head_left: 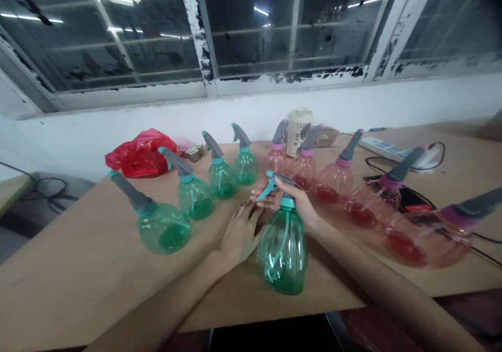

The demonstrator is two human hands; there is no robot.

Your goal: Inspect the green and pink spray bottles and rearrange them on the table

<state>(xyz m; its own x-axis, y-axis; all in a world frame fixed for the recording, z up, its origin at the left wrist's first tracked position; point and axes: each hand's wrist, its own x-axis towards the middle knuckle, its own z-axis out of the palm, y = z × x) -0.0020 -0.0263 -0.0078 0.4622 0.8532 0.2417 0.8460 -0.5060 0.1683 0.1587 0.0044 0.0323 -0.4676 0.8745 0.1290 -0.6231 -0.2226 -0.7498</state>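
Note:
A clear green spray bottle (281, 250) with a grey and turquoise trigger head is in front of me, close to the table's near edge. My right hand (300, 200) is closed around its head and neck, with the turquoise trigger pointing left. Just left of this bottle, my left hand (241, 231) lies low over the table with fingers stretched forward and its thumb beside the bottle's side. Several other green spray bottles (196, 197) stand in a row to the left. On the right runs a row of pink spray bottles (333, 182) with grey heads.
At the back lie a red plastic bag (143, 153) and a small block-like item (195, 153). A paper cup (298, 132) stands behind the pink bottles. On the right are a white power strip (396, 153) and black cables. A window wall rises behind the table (78, 268).

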